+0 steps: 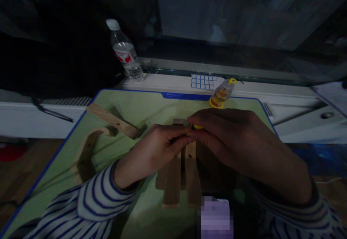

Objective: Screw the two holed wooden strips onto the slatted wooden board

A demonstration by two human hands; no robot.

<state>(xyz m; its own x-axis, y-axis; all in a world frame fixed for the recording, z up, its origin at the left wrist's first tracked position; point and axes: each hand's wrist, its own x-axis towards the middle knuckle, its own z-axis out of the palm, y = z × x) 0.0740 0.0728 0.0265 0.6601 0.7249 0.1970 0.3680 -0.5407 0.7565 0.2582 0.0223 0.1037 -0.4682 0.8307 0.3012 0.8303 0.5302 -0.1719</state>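
Side by side on a wooden base lie two wooden slats, a left slat and a right slat, each with a dark hole. My left hand is closed, thumb and fingers pinched together over the far part of the right slat; what is between them is hidden. Fingertips of my right hand meet them there, closed round a small yellow object mostly covered by the fingers. A small wooden end shows beyond my left fingers.
On the green, blue-edged table lie a straight wooden bar and a curved wooden piece, both at left. A water bottle and a yellow-capped clear bottle stand beyond. Near me is a blurred purple patch.
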